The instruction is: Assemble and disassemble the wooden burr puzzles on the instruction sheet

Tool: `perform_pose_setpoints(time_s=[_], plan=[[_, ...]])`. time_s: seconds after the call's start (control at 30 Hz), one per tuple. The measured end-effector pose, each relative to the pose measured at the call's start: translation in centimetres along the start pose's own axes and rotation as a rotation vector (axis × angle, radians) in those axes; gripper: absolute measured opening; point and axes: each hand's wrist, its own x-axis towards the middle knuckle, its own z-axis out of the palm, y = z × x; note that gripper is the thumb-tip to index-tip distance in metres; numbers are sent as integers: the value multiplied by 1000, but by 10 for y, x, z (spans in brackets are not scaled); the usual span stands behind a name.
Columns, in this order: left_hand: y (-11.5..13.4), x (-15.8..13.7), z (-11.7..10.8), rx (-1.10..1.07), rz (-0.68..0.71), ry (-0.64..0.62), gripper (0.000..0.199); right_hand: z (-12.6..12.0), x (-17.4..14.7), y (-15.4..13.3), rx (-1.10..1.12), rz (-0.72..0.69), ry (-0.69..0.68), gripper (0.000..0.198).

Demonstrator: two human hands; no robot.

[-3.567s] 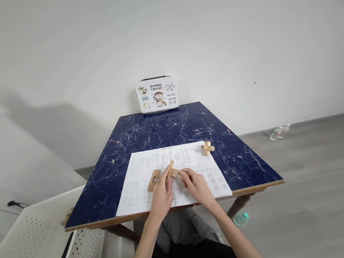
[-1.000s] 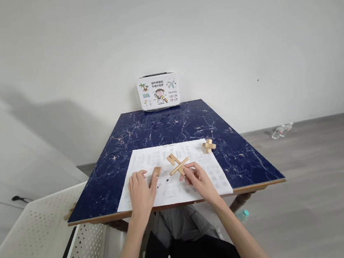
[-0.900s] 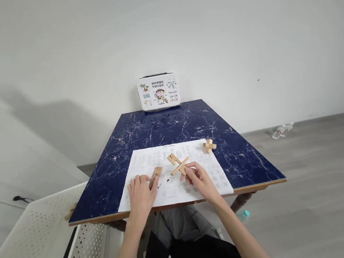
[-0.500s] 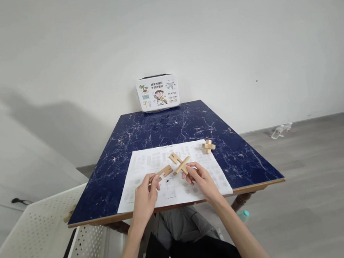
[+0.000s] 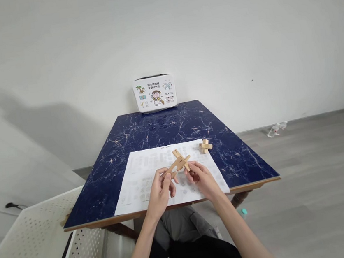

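Between thumb and fingers, my left hand (image 5: pixel 161 191) pinches a flat notched wooden puzzle piece (image 5: pixel 176 165), tilted up to the right. My right hand (image 5: pixel 203 178) grips the lower end of crossed wooden puzzle pieces (image 5: pixel 186 161). The left piece overlaps the crossed ones in view; whether they touch or interlock I cannot tell. Both hands are over a printed paper sheet (image 5: pixel 129 192). At the sheet's upper right corner sits an assembled wooden burr puzzle (image 5: pixel 205 146).
The blue marbled table (image 5: pixel 99 195) carries a white cartoon-printed case (image 5: pixel 154 93) at its back, against the wall. A white perforated basket (image 5: pixel 83 251) stands at the left front. A plastic bottle (image 5: pixel 277 129) lies on the floor at right; a teal cap (image 5: pixel 244 211) shows below the table.
My left hand has moved right and up, bringing its notched piece over the crossed pieces. My right hand keeps its hold, with the crossed pieces turned slightly. The view has shifted a little.
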Motion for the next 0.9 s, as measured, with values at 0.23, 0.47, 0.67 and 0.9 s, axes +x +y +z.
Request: perform_pose_setpoints(time_s=[0.23, 0.47, 0.67, 0.9], plan=[[3, 9, 11, -20, 4, -39, 31, -1, 2, -4, 80, 36, -14, 36], [0, 7, 17, -26, -14, -18, 32, -1, 1, -8, 120, 46, -25, 34], [3, 6, 16, -26, -19, 8, 33, -3, 1, -6, 133, 56, -51, 35], [5, 7, 18, -32, -21, 12, 34, -4, 2, -4, 140, 66, -69, 35]])
